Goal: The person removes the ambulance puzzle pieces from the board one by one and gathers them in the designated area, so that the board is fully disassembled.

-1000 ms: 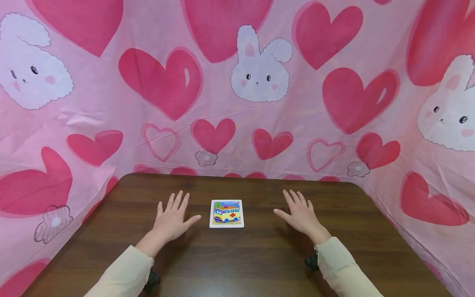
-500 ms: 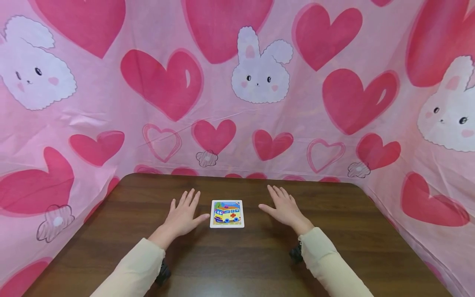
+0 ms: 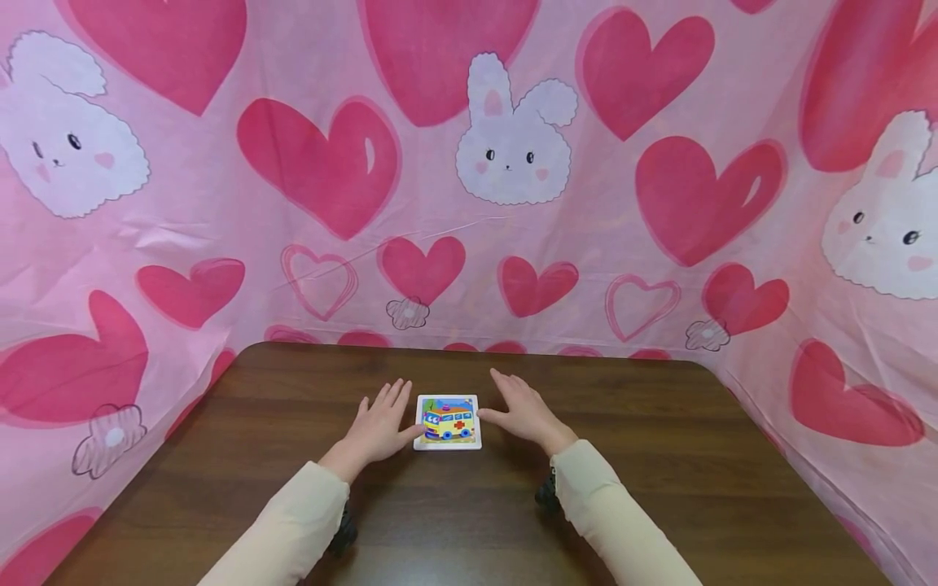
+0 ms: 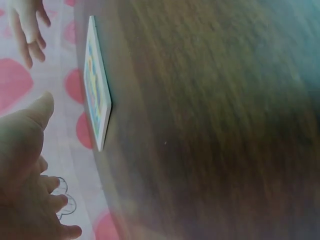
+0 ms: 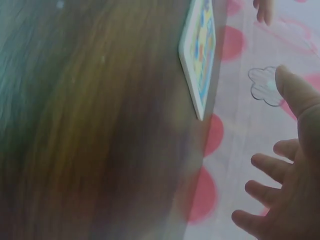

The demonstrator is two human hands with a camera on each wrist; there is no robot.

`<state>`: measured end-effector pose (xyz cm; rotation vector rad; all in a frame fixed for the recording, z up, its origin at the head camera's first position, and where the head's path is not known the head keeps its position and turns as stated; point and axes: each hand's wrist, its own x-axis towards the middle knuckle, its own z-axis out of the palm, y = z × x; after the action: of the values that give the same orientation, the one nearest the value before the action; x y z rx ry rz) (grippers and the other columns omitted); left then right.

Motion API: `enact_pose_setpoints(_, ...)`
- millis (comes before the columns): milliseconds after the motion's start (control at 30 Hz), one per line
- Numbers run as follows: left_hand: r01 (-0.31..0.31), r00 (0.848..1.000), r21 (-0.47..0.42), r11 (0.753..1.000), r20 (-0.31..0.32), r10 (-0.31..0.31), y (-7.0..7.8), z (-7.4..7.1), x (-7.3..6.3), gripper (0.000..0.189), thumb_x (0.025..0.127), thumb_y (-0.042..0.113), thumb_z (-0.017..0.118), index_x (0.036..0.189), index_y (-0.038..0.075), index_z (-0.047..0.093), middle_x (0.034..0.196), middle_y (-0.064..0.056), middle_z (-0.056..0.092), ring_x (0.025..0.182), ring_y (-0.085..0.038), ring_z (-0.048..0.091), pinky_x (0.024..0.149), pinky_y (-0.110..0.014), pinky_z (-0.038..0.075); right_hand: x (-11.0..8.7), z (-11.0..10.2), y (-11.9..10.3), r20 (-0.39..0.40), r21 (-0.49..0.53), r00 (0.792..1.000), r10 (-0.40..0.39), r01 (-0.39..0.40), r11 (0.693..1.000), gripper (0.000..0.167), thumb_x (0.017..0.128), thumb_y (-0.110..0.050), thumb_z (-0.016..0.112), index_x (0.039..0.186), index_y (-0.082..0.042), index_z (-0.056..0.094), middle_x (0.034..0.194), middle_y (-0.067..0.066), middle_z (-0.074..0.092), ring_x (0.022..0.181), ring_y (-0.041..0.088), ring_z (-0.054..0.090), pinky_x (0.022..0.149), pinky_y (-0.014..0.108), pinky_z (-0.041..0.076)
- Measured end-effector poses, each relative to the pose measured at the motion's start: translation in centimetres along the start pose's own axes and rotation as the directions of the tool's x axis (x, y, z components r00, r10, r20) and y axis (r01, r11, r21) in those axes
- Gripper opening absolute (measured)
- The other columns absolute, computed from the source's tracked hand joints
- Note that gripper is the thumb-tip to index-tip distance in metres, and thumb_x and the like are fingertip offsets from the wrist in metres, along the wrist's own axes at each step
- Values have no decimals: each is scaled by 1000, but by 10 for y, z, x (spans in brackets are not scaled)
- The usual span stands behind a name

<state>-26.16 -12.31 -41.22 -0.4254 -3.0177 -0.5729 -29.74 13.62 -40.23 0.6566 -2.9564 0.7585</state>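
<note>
A small square picture puzzle (image 3: 449, 423) with a white frame lies flat on the table, showing a cartoon yellow ambulance with a red cross. At its left side is my left hand (image 3: 377, 431), fingers extended, the thumb overlapping the puzzle's left edge in the head view. My right hand (image 3: 523, 413) is on the opposite side, fingers straight, with its thumb tip by the right edge. In the left wrist view, the left thumb (image 4: 40, 110) is raised apart from the puzzle (image 4: 97, 90). The right wrist view likewise shows a gap between the right hand (image 5: 290, 170) and the puzzle (image 5: 200, 55).
The dark brown wooden table (image 3: 454, 521) has rounded far corners. Behind it and along both sides hangs a pink cloth (image 3: 440, 220) printed with hearts and white rabbits. Dark devices (image 3: 547, 494) sit under the wrists, below cream sleeves (image 3: 615, 513).
Both hands have moved inward from either side towards the puzzle, the left to the right and the right to the left. The puzzle has stayed in place.
</note>
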Motion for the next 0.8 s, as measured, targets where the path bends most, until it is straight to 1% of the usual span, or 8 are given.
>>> enact_pose_setpoints(100,6,1000,-7,1000,17,-6,1,4,3,83,84,41,64,144,0,25,147,-20,24,134,-39,17,101,-62,11,6,9,-2,39,9,999,-1,1,1000,79,83,-43,64,144,-7,29,144,12,33,133,32,25,104,50,22)
enact_pose_setpoints(233,25,999,-1,1000,43,-25,1,10,6,82,83,42,64,143,0,26,146,-20,25,134,-39,17,101,-61,11,11,19,-5,81,-10,996,-36,37,999,76,82,-42,65,141,-4,35,142,13,37,131,33,27,103,50,23)
enact_pose_setpoints(333,37,997,29,999,66,-39,1,16,7,81,83,43,64,143,0,29,146,-19,27,134,-38,18,101,-61,12,13,25,-6,113,-31,992,-52,56,998,72,82,-40,66,138,-2,40,140,15,40,130,34,28,103,51,23)
enact_pose_setpoints(400,38,996,48,998,79,-41,0,20,8,80,83,44,63,142,0,31,146,-19,28,134,-38,19,101,-61,12,14,28,-6,132,-33,990,-43,48,998,70,82,-39,66,137,-2,42,139,15,40,130,35,27,103,51,22)
enact_pose_setpoints(533,23,995,55,998,93,-28,1,24,7,75,84,43,62,139,0,36,144,-17,31,133,-37,21,101,-62,12,14,30,-8,167,-27,986,-26,31,999,67,82,-37,67,136,-4,45,141,13,38,132,36,24,102,55,20)
enact_pose_setpoints(733,6,991,28,1000,130,-10,1,23,4,66,87,39,60,139,4,40,144,-15,33,133,-37,20,100,-63,11,14,33,-9,199,-65,979,-48,62,996,61,83,-33,68,133,-5,49,138,12,42,130,37,27,101,56,22)
enact_pose_setpoints(800,-5,990,34,999,143,0,1,22,4,64,88,38,59,139,4,40,144,-14,33,133,-37,21,101,-62,11,15,35,-7,206,-75,977,-47,64,995,61,83,-33,68,133,-6,49,138,12,43,130,37,27,101,55,22)
